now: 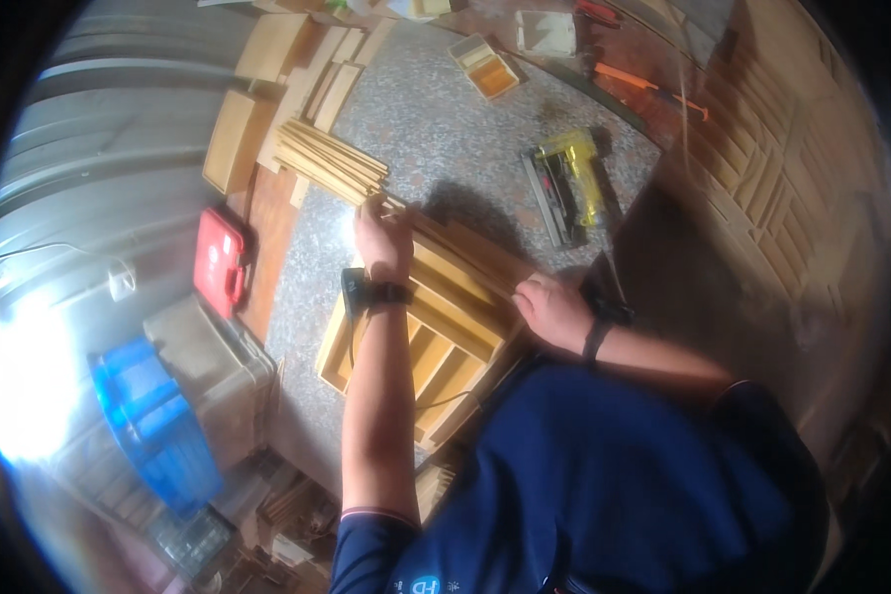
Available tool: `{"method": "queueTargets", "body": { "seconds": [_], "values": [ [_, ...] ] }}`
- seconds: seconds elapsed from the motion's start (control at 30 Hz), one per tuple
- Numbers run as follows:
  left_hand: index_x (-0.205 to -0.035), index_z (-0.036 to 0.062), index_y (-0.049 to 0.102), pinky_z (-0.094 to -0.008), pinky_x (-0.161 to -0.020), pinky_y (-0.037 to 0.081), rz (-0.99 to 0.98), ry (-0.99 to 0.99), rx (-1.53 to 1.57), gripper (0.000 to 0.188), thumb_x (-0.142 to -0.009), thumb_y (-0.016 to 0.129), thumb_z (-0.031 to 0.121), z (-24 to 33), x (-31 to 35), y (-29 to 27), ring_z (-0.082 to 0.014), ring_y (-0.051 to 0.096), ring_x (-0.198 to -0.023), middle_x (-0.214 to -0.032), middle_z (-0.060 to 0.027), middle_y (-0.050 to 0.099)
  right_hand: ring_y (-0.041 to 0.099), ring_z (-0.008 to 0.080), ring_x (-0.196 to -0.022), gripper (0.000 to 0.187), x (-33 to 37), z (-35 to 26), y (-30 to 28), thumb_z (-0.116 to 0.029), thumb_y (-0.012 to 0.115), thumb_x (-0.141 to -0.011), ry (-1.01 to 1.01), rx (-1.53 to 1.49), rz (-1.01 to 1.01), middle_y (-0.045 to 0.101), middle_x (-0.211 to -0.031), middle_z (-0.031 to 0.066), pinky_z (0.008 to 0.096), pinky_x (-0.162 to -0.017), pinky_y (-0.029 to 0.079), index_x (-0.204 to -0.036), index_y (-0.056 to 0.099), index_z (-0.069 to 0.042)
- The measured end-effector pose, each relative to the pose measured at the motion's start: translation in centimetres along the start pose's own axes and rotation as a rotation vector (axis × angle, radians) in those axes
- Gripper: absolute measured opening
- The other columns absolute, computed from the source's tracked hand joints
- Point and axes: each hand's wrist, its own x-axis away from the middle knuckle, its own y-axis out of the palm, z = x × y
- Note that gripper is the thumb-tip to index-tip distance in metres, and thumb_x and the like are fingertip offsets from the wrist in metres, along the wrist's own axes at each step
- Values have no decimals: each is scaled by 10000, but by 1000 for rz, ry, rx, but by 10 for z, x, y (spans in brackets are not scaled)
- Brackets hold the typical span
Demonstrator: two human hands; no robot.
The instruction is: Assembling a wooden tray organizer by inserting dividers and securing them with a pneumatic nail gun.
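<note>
A shallow wooden tray with dividers (452, 309) lies on the speckled tabletop close to my body. At its far left corner my left hand (384, 241) has its fingers curled in, right by the ends of a bundle of thin wooden strips (329, 161). My right hand (554, 313) is closed over the tray's far right corner, fingers bent around the edge. Between both hands runs the tray's far side board (470, 255). What my left fingertips grip is partly hidden. A yellow and black nail gun (586, 178) lies beyond my right hand.
On the speckled table (406, 109) sit a small divided box (485, 67) and a white bin (546, 34). An orange tool (643, 83) lies far right. Left are a red case (218, 261), wooden boxes (236, 144) and a blue tub (158, 416). Wood pieces (792, 178) are stacked at right.
</note>
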Motion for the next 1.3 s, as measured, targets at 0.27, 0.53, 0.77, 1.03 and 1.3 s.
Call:
{"method": "queueTargets", "body": {
  "seconds": [0.27, 0.53, 0.77, 1.03, 1.3],
  "values": [
    [-1152, 34, 761, -511, -1044, 448, -229, 181, -482, 537, -920, 755, 518, 13, 12, -11, -388, 543, -1195, -1289, -182, 617, 627, 423, -1042, 179, 10, -1, 4, -193, 668, -994, -78, 146, -98, 608, -1045, 213, 529, -993, 503, -1003, 634, -18],
    [-1210, 104, 760, -512, -1090, 408, -299, 571, -616, 520, -891, 788, 514, 12, 35, -4, -377, 545, -1273, -1354, -138, 634, 605, 399, -1097, 189, 11, 7, 5, -213, 663, -987, -155, 233, -67, 612, -1026, 203, 526, -1034, 480, -964, 675, -26],
    [-1087, 139, 745, -440, -1032, 486, -589, 901, -261, 265, -839, 781, 227, 0, 84, 14, -295, 623, -1145, -1171, -64, 679, 598, 414, -1112, 291, -36, 23, -63, -290, 743, -932, 184, 84, 106, 617, -1015, 204, 514, -956, 502, -1006, 664, -20],
    [-1023, 114, 748, -421, -937, 530, -588, 1009, -104, 211, -822, 691, 86, 12, 81, 22, -283, 644, -1048, -1080, -60, 700, 666, 426, -1116, 489, -118, 97, -108, -241, 804, -842, 418, 238, 262, 690, -1153, 277, 524, -997, 525, -1162, 574, 48],
    [-984, 124, 760, -410, -884, 549, -582, 971, -133, 192, -804, 708, 87, 13, 87, 26, -284, 651, -995, -1043, -34, 707, 563, 123, -530, 320, -160, 72, -112, -320, 725, -994, 466, -717, -104, 579, -679, 14, 309, -488, 487, -943, 566, -47]
  ]
}}
